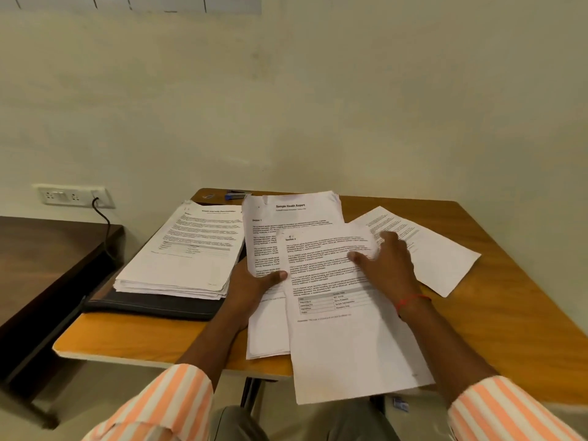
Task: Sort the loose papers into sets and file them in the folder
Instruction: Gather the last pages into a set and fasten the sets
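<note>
One pile (178,259) is stacked; nothing is filed. A set (286,214) is gripped by the left hand (251,284), a sheet (343,338) by the right hand (391,268).

Left hand (254,281) grips the left edge of the Sample Health Report stack (286,214), thumb on top. Right hand (388,265) holds a loose sheet (343,329) at its upper right corner; it overlaps that stack and overhangs the desk (509,313) front edge. 1 paper pile (187,249) sits on a black folder (152,305) at left. 1 single page (439,259) lies flat at right.
</note>
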Available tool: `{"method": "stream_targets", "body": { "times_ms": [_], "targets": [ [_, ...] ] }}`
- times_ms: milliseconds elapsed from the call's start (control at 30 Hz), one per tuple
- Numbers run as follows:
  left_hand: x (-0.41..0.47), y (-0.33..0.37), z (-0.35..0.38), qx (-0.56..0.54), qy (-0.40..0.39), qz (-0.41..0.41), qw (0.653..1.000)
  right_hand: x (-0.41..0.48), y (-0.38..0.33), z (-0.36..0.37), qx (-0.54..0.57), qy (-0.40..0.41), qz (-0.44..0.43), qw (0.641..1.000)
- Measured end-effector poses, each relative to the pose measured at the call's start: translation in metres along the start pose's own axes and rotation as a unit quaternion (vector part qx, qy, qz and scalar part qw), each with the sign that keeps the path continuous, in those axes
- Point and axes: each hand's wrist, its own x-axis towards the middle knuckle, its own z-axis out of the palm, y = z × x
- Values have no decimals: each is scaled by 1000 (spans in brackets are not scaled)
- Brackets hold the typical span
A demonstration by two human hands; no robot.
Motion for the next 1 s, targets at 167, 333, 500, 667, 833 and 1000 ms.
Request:
{"method": "stream_targets", "body": {
  "times_ms": [167,333,500,667,833,1000],
  "targets": [
    [0,-5,-2,-5,11,4,1000,-45,43,-24,243,-133,87,957],
    [3,-6,-2,-8,-4,1,1000,-45,73,-33,267,-21,61,962],
    [4,-7,-7,-43,-2,-12,999,3,104,-53,223,206,70,950],
    [5,-7,-17,-116,-44,-38,992,29,127,-60,202,252,81,943],
    [8,-10,-21,-114,-89,-37,989,21,109,-48,204,179,-10,963],
    [6,-8,-13,-85,-88,-28,992,4,68,-14,262,61,-19,963]
  ]
}}
